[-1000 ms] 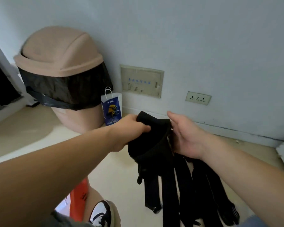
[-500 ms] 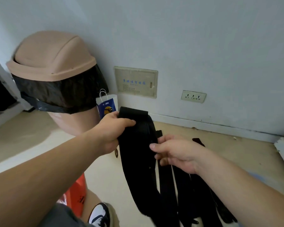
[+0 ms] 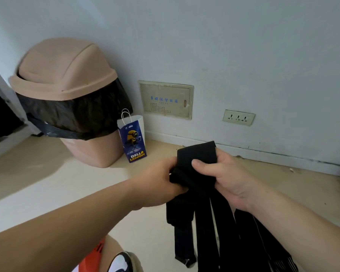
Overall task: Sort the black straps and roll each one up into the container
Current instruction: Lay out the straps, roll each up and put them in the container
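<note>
Moved: right hand point(image 3: 230, 179) up, now gripping straps point(image 3: 196, 154) | left hand point(image 3: 159, 183) grips them too | bag point(image 3: 133, 142) reads "BELLO LEMON"

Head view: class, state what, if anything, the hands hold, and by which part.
Both hold the black straps by their folded upper end: the left hand grips its left side, the right hand its right side, thumb across the front.

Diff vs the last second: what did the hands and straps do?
The right hand, flat against the straps a second ago, now grips the folded top with its thumb across the front. The left hand keeps its hold from the other side, closer in. Their tails still hang down; bin, paper bag and wall socket unchanged.
</note>
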A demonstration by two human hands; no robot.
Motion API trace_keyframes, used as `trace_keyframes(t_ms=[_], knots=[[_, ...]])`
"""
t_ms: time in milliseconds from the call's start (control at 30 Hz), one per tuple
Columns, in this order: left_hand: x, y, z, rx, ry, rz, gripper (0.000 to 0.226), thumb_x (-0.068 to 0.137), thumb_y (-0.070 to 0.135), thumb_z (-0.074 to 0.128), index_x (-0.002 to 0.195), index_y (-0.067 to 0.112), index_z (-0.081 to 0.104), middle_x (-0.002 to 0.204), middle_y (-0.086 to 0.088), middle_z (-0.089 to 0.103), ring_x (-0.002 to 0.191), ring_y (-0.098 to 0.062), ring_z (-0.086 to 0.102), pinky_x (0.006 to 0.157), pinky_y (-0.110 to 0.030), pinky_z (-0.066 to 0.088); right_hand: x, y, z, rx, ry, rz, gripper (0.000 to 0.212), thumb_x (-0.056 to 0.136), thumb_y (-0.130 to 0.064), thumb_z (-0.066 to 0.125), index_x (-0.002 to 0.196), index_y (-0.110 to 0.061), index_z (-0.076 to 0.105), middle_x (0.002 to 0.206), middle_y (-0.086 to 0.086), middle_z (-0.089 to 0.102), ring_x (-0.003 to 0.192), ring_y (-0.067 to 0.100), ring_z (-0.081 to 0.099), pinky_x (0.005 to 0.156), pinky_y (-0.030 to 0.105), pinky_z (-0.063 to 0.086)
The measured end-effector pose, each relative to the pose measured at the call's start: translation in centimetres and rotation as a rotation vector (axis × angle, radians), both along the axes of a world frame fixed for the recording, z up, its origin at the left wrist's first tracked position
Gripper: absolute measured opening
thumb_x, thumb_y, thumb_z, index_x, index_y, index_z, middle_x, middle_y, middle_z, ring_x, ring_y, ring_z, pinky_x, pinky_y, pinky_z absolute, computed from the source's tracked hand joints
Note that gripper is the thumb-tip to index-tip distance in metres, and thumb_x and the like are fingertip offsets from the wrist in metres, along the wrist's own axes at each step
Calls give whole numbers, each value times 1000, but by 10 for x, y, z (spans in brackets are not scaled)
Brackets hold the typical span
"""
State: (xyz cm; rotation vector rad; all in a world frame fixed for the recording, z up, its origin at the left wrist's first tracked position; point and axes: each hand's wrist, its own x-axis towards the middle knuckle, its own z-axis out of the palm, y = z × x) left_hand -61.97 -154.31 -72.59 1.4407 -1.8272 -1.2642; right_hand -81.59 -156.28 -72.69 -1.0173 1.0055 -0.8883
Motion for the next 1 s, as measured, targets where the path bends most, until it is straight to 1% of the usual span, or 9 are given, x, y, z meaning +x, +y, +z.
trace_keyframes(t_ms=[100, 167, 333, 433, 500, 600, 733, 833, 1000], knots=[[-1, 0, 3, -74, -183, -99, 29, 92, 6, 70, 113, 26, 69, 104, 10, 75, 99, -5, 71, 93, -31, 59, -1, 1, 13, 82, -27, 43, 44, 89, -47, 73, 114, -11, 77, 111, 15, 80, 103, 31, 78, 92, 43, 62], [-3, -1, 6, -96, -254, -152, 27, 93, 7, 71, 108, 30, 71, 101, 10, 74, 94, -5, 70, 88, -25, 58, -3, 0, 13, 109, -11, 49, 48, 92, -53, 69, 116, -13, 77, 109, 12, 81, 98, 28, 79, 88, 41, 62], [4, -2, 7, 33, -463, -292, 17, 91, 22, 78, 108, 27, 75, 100, 5, 75, 94, -15, 71, 87, -31, 59, -16, -10, 12, 71, -179, -114, 31, 102, -30, 63, 128, -17, 71, 122, 9, 79, 111, 27, 77, 93, 47, 60], [11, 1, 0, 116, -572, -359, 15, 92, 25, 77, 106, 30, 76, 90, 7, 74, 86, -20, 74, 79, -31, 60, -25, -13, 11, 74, -265, -78, 25, 101, -27, 63, 121, -15, 73, 112, 7, 79, 104, 27, 77, 81, 43, 62], [12, 2, -3, 140, -589, -366, 13, 92, 22, 74, 102, 30, 76, 87, 3, 76, 80, -23, 76, 75, -31, 61, -26, -12, 6, 53, -231, -49, 21, 101, -18, 64, 120, -20, 73, 103, 6, 78, 90, 26, 78, 69, 38, 62], [13, 1, -4, 156, -608, -336, 16, 95, 20, 70, 105, 31, 76, 90, 1, 77, 72, -22, 76, 71, -30, 63, -26, -14, -3, -49, -74, -104, 32, 100, -8, 66, 124, -29, 73, 112, 6, 81, 93, 24, 80, 67, 34, 61], [20, -3, -5, 139, -560, -223, 20, 96, 16, 66, 113, 26, 73, 95, -2, 79, 74, -22, 78, 73, -35, 66, -27, -19, -12, -162, 171, -315, 19, 99, -11, 71, 97, -28, 77, 100, 4, 82, 101, 31, 77, 87, 45, 63], [25, -7, -4, 84, -506, -99, 8, 97, 17, 67, 103, 20, 69, 89, -6, 77, 75, -25, 77, 70, -35, 65, -31, -22, -12, -130, 148, -429, 11, 101, -14, 70, 101, -24, 74, 99, -1, 81, 102, 25, 76, 80, 35, 61], [30, -7, 4, 224, 20, 109, 20, 102, 18, 66, 120, 22, 71, 102, -1, 81, 92, -17, 77, 74, -36, 64, -30, -19, -11, 34, 22, -382, 10, 105, -25, 66, 114, -24, 70, 114, 2, 79, 104, 26, 76, 77, 42, 62]])
